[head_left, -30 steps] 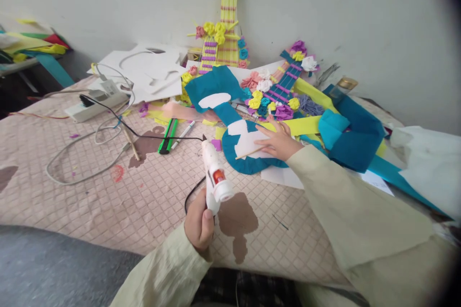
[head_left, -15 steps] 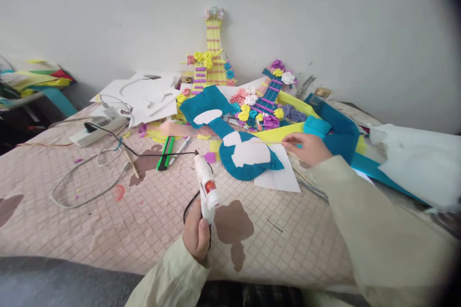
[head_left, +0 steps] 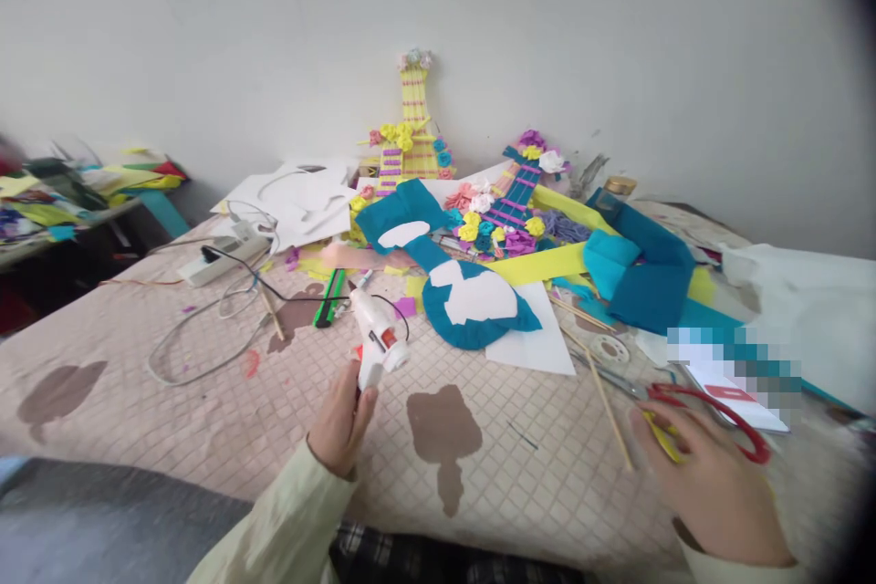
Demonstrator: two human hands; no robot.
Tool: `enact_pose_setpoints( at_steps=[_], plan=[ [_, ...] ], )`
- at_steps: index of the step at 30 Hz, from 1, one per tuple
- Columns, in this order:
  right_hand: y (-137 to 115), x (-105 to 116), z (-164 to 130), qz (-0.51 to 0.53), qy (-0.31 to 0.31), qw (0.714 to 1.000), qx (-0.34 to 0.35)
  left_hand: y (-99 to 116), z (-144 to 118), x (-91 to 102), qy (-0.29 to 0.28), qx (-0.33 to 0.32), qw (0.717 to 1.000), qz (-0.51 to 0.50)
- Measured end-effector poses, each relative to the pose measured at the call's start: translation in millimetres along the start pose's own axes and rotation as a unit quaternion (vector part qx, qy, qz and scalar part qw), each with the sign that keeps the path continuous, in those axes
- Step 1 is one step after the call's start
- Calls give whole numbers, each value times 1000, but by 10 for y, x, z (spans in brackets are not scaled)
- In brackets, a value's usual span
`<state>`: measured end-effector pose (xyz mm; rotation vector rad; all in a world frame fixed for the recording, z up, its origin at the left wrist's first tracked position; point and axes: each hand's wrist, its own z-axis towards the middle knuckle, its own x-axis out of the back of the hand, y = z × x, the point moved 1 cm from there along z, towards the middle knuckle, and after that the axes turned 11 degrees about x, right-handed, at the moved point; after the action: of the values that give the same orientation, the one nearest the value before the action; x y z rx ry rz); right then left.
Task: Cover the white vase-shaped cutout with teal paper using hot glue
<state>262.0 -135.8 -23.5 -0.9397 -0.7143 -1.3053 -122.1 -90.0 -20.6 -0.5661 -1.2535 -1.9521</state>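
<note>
- While the left grip (head_left: 342, 424) is wrapped around a white glue gun (head_left: 375, 333), raised over the desk (head_left: 274, 438), the right grip (head_left: 715, 479) is at the handles of red scissors (head_left: 662, 392); whether it grasps them, I cannot tell.
- A blue guitar-shaped piece (head_left: 460, 335) lies farther back, overlapping a white sheet (head_left: 537, 354).

Serves as a table (head_left: 547, 493), dressed in pale diamond-patterned cloth (head_left: 225, 420) with brown patches (head_left: 444, 424). Bears a white power strip (head_left: 223, 260) and a looped grey cable (head_left: 151, 363) at the left, near loose white sheets (head_left: 301, 212). Carries, towards the middle, a green-and-black utility knife (head_left: 329, 299) and a teal guitar-shaped cutout (head_left: 424, 255), partly over white paper (head_left: 537, 358). Holds, at the right, a wooden stick (head_left: 609, 409), a white disc with holes (head_left: 620, 351) and red-handled scissors (head_left: 667, 394).
</note>
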Motion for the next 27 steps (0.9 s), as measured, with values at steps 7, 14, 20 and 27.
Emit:
enact_pose_setpoints(
  at_steps=[7, 14, 20, 27],
  plan=[
    [-364, -75, 267, 183, -122, 975, 20, -444, 61, 270, -44, -11, 996, 77],
    [-580, -100, 411, 262, -144, 954, 26, -508, 28, 389, -48, 80, 996, -5],
    [-478, -95, 534, 279, -200, 939, -16, -765, 206, 525, -69, 82, 992, 64],
    [-411, 41, 672, 258, -174, 950, -26, -1084, 416, 674, -154, 72, 972, 163]
  ],
)
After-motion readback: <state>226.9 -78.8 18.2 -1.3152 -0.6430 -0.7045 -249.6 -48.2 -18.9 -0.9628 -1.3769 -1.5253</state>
